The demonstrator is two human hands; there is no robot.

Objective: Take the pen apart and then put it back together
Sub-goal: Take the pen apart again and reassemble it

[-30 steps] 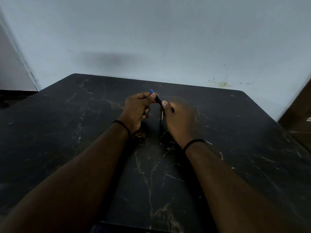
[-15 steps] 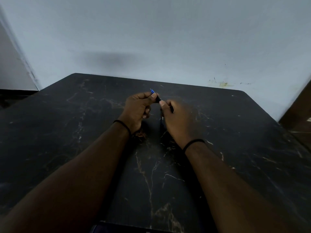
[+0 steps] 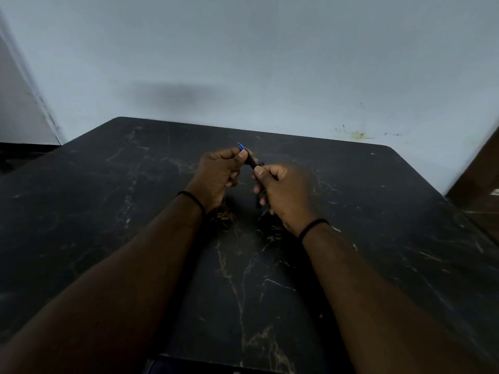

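A thin black pen (image 3: 252, 162) with a blue tip is held above the middle of the dark table, slanting from upper left to lower right. My left hand (image 3: 218, 174) pinches the end near the blue tip between thumb and forefinger. My right hand (image 3: 283, 190) grips the other end, its fingers curled round the barrel. A dark narrow piece shows below my right fingers; what it is cannot be told. Most of the pen is hidden by the fingers.
The black marble-patterned table (image 3: 135, 211) reaches back to a pale wall (image 3: 270, 63). A brown wooden edge (image 3: 483, 168) stands at the far right. Both wrists wear a thin black band.
My right hand has shifted slightly to the right, so a little more of the black barrel shows between the two hands. The left hand has stayed in place.
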